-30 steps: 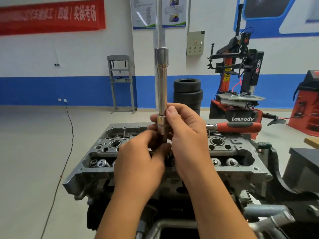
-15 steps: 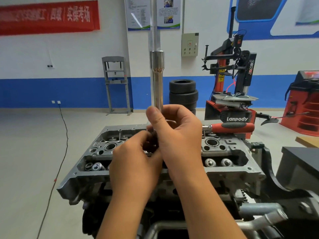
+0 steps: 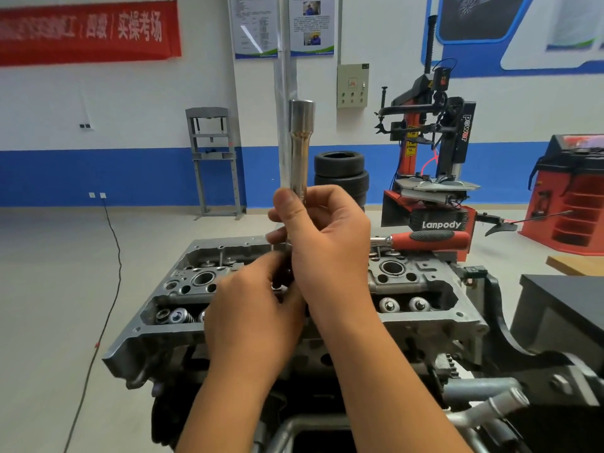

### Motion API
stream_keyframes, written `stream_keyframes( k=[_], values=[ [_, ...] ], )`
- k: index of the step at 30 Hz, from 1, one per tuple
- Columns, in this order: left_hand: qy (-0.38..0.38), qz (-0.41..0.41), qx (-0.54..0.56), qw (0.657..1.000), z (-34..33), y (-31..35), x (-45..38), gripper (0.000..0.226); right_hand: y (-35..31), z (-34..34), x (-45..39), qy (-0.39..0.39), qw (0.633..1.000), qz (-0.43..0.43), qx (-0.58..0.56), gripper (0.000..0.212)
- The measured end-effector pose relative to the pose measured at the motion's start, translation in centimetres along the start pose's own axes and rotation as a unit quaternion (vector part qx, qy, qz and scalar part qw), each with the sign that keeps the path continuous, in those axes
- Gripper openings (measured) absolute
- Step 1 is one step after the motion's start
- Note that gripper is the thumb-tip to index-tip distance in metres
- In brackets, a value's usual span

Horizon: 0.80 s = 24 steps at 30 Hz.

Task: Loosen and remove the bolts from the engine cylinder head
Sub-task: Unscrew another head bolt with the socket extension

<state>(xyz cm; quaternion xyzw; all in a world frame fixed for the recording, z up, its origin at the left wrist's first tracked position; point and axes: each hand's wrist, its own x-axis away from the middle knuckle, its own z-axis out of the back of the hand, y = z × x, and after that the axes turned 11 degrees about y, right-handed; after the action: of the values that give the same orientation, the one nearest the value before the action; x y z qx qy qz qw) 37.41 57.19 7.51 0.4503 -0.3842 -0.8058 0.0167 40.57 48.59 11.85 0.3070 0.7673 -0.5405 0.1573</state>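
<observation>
A grey aluminium cylinder head (image 3: 421,282) sits on the engine in front of me, with valve springs showing in its open wells. A long chrome socket extension (image 3: 300,148) stands upright over the middle of the head. My right hand (image 3: 327,246) grips its lower shaft, thumb up along the bar. My left hand (image 3: 255,315) pinches the dark lower end of the tool just below the right hand; what it holds there is hidden by the fingers. A red-handled ratchet (image 3: 428,240) lies on the far right of the head.
A red tyre changer (image 3: 434,178) marked Lanpody stands behind the engine on the right, with stacked tyres (image 3: 341,174) beside it. A grey press frame (image 3: 212,158) stands at the blue-striped wall. A black cable (image 3: 111,256) trails across the floor on the left. A dark bench (image 3: 562,308) is at the right.
The extension has come lower in the view and tilted slightly. My right hand slid up so its thumb lies along the shaft. The left hand stays at the tool's lower end.
</observation>
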Motion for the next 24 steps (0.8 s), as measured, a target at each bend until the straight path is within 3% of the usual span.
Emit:
stream_keyframes(
  k=[2,4,7,12,15,18,24],
  values=[
    [-0.036,-0.014,0.029,0.999,0.2,-0.2,-0.1,0.003,0.0,-0.2,-0.2,-0.02,1.0,-0.016,0.001,0.014],
    [-0.044,-0.005,0.056,0.997,0.4,-0.2,-0.3,0.011,-0.1,-0.5,-0.3,-0.045,0.998,-0.036,0.004,0.019],
    [-0.007,0.008,0.028,1.0,0.2,-0.2,-0.5,0.02,0.0,-0.9,-0.2,-0.07,0.997,-0.039,0.008,0.027],
    [0.005,0.02,0.004,1.0,-0.1,-0.4,-0.5,0.027,0.2,-0.2,-0.1,-0.075,0.997,-0.018,-0.012,0.017],
    [-0.053,0.01,0.059,0.997,0.3,-0.6,-0.7,0.007,0.1,0.0,-0.3,-0.068,0.998,-0.013,0.008,0.019],
    [-0.095,0.019,0.113,0.989,0.6,-0.8,-1.1,0.013,-0.2,0.2,-0.7,-0.058,0.997,-0.042,0.005,0.029],
    [-0.017,0.047,0.11,0.993,0.2,-0.3,-0.9,0.014,-0.5,0.4,-0.7,-0.071,0.995,-0.06,-0.026,0.023]
  ],
)
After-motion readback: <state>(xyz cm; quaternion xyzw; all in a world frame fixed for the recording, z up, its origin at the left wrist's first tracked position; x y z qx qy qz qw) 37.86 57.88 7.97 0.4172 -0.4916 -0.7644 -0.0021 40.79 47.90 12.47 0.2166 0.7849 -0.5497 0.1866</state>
